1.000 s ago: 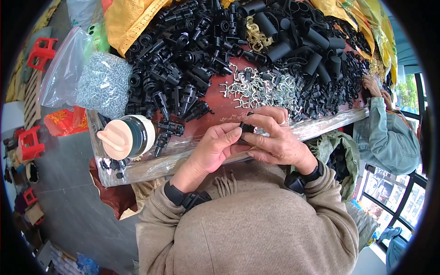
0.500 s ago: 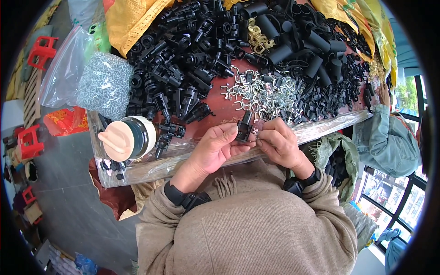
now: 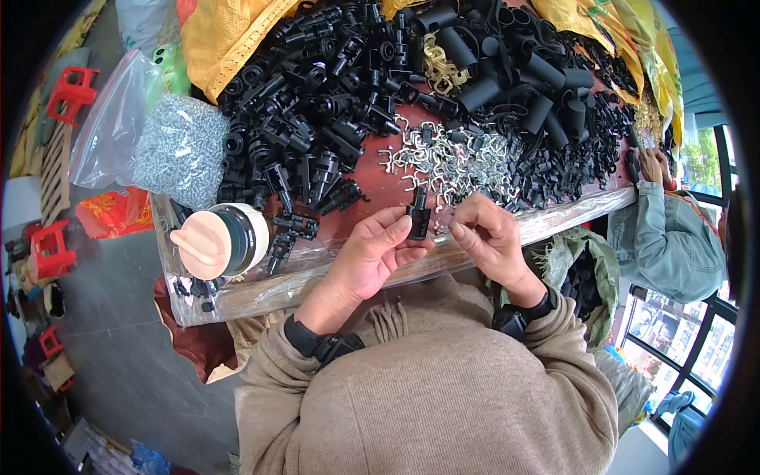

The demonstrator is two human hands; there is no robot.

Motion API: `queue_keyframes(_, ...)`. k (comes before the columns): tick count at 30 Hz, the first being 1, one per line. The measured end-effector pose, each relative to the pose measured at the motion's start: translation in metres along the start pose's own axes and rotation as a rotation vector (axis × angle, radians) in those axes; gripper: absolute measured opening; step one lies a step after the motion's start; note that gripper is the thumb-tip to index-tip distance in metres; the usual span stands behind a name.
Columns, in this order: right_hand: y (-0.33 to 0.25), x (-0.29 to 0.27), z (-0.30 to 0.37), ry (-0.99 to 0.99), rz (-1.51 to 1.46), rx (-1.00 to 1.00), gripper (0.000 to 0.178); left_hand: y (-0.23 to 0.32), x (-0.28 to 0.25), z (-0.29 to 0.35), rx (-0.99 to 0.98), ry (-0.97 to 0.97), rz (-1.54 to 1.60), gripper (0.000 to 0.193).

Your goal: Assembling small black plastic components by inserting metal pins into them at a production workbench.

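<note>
My left hand [image 3: 374, 249] pinches a black plastic part [image 3: 419, 219] between thumb and fingers, its narrow stem pointing away from me. To its right, my right hand [image 3: 492, 241] is apart from the part, fingers curled and thumb against them. Whatever those fingertips hold, if anything, is too small to make out. Just beyond both hands lies a scattered pile of metal clips [image 3: 451, 162], some silvery and hook-shaped. A heap of black plastic assemblies [image 3: 309, 119] covers the table to the left, and small black pieces [image 3: 554, 162] spread to the right.
A jar with a pale lid [image 3: 210, 244] stands at the table's left front, beside a clear bag of small metal pieces [image 3: 180, 150]. Black tubes [image 3: 538, 71] pile up at the back. Another person's sleeve [image 3: 669, 237] is at the right. A green sack [image 3: 598, 269] stands below the table edge.
My right hand has drawn away from the black part, to the right and slightly farther from me. The part has turned a little in my left hand. The other person's hands have shifted.
</note>
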State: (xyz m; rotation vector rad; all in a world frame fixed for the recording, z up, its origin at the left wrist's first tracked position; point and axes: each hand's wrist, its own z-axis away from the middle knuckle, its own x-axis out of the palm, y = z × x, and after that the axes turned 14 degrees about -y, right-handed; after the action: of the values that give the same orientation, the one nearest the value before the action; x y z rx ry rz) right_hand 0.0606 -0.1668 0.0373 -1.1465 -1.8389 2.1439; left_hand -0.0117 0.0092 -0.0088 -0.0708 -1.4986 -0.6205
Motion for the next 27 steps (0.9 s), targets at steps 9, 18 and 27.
queue_keyframes(9, -0.005, 0.011, -0.009, 0.023, -0.07, 0.006, 0.009, -0.002, 0.0, 0.0, -0.065, 0.01, -0.04, 0.031)
queue_keyframes(18, -0.01, 0.014, -0.007, 0.064, 0.038, 0.019, 0.009, -0.003, 0.003, 0.0, -0.064, 0.045, -0.035, 0.03)
queue_keyframes(27, -0.01, 0.011, -0.003, -0.003, -0.147, 0.159, 0.009, -0.003, 0.006, -0.001, -0.074, 0.083, -0.062, 0.03)
